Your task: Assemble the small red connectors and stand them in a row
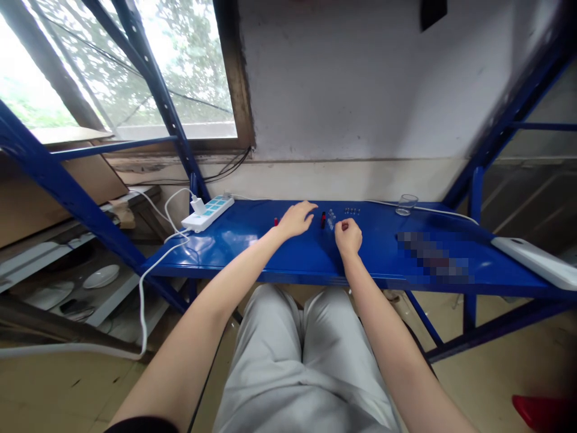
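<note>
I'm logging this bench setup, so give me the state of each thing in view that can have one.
left hand: open, palm down, fingers spread on the blue shelf
right hand: closed in a fist, resting on the shelf; contents hidden
power strip: lying flat, a white plug in it
glass: upright, looks empty
small red and dark pieces: upright between the hands
window: whether open, cannot tell

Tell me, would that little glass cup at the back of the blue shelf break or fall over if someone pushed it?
The glass cup looks clear and thin, so it is probably fragile. It looks short and wide, so it would likely slide on the smooth blue shelf rather than tip. It looks empty, so probably light. A white cable running close beside it might snag it.
</note>
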Demonstrator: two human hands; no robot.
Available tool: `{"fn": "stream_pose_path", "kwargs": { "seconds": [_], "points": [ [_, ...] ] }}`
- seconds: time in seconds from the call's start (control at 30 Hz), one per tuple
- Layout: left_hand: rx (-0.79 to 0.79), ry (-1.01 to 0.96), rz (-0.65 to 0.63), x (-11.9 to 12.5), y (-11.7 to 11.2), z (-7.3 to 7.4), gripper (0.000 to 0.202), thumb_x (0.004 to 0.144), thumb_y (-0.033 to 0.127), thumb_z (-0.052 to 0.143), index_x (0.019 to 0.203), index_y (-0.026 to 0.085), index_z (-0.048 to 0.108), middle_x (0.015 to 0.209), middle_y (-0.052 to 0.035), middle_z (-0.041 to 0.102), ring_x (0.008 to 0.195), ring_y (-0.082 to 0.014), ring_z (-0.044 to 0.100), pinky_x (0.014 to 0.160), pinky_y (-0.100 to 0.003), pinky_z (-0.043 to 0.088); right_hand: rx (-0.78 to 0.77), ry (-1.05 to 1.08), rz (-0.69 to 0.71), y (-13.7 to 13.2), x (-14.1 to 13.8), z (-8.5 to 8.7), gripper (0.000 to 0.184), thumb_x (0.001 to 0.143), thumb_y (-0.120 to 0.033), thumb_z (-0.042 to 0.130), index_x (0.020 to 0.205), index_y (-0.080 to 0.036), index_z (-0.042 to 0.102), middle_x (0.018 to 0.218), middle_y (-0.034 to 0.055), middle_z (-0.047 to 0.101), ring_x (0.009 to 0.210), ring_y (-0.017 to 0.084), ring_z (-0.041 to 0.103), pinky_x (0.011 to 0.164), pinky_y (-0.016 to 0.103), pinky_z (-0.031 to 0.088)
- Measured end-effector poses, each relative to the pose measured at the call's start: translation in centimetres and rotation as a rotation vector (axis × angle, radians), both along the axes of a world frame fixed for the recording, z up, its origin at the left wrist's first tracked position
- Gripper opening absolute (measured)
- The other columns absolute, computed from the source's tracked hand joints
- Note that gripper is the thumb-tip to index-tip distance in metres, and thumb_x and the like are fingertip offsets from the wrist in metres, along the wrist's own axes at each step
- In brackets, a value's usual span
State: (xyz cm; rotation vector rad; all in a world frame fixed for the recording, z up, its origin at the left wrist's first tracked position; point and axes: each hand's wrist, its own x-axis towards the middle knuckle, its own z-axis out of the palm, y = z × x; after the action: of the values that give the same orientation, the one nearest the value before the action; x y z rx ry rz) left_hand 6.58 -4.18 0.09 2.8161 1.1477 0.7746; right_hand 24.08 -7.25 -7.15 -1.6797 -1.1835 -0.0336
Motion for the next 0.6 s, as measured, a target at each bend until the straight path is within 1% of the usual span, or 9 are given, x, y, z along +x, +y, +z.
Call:
{"fn": "stream_pose_path", "kwargs": {
  "seconds": [0.07,0.17,0.27,0.33,0.4,0.5,0.6],
  "points": [
    [-0.028,0.004,0.013,1.3,-0.5,-1.5,0.05,0.086,0.023,0.036,0.136,0.019,0.032,0.136,-0.0101,0.041,0.12,-0.021,0.042,0.096,-0.036,0.036,-0.04,-0.063,0.001,0.1,0.0,-0.2,0.019,0.072,-0.023,0.044,0.081,-0.016,0.059,0.081,0.0103,0.061,0.075,0.021,0.052,0.065,0.031,0.035],
    [-0.121,0.039,0.125,3.0,-1.1,-3.7,0.061,0.086,0.023,0.034,0.143,0.024,0.011,0.144,-0.0114,0.028,0.122,-0.0256,0.039,0.094,-0.044,0.036,-0.094,-0.131,-0.002,0.2,0.0,-0.4,0.022,0.071,-0.019,0.044,0.083,-0.015,0.061,0.093,0.0145,0.06,0.09,0.026,0.049,0.075,0.037,0.034],
    [-0.157,0.051,0.219,4.3,-1.2,-5.4,0.064,0.087,0.022,0.032,0.143,0.028,0.004,0.146,-0.0108,0.025,0.121,-0.0275,0.04,0.093,-0.048,0.035,-0.126,-0.153,0.013,0.2,0.0,-0.6,0.024,0.071,-0.017,0.043,0.083,-0.015,0.063,0.096,0.0156,0.059,0.094,0.027,0.048,0.078,0.041,0.033],
    [-0.15,0.043,0.237,4.9,-1.2,-6.0,0.063,0.087,0.021,0.03,0.143,0.03,0.005,0.146,-0.0086,0.024,0.121,-0.0278,0.039,0.093,-0.049,0.034,-0.128,-0.167,0.026,0.4,0.1,-0.8,0.025,0.071,-0.016,0.043,0.082,-0.015,0.065,0.096,0.0151,0.06,0.092,0.027,0.048,0.078,0.041,0.033],
    [-0.151,0.043,0.249,5.3,-1.1,-6.4,0.06,0.086,0.02,0.03,0.143,0.031,0.011,0.147,-0.0063,0.022,0.122,-0.0283,0.037,0.094,-0.049,0.033,-0.122,-0.181,0.036,0.5,0.1,-1.0,0.025,0.07,-0.016,0.044,0.081,-0.016,0.066,0.095,0.0144,0.061,0.09,0.026,0.048,0.078,0.041,0.034],
    [-0.145,0.051,0.285,5.6,-0.8,-6.6,0.055,0.086,0.018,0.03,0.139,0.028,0.025,0.147,-0.0054,0.023,0.121,-0.0284,0.037,0.094,-0.049,0.032,-0.137,-0.205,0.044,0.7,0.2,-1.3,0.026,0.071,-0.016,0.044,0.081,-0.016,0.068,0.095,0.0141,0.062,0.09,0.026,0.048,0.078,0.041,0.033],
    [-0.066,0.034,0.307,5.6,-0.6,-6.3,0.047,0.085,0.017,0.032,0.13,0.024,0.041,0.143,-0.0073,0.03,0.117,-0.0274,0.04,0.092,-0.046,0.033,-0.177,-0.232,0.058,0.7,0.1,-1.3,0.026,0.072,-0.016,0.045,0.08,-0.017,0.07,0.095,0.0135,0.063,0.091,0.026,0.048,0.078,0.042,0.033]
  ]
}}
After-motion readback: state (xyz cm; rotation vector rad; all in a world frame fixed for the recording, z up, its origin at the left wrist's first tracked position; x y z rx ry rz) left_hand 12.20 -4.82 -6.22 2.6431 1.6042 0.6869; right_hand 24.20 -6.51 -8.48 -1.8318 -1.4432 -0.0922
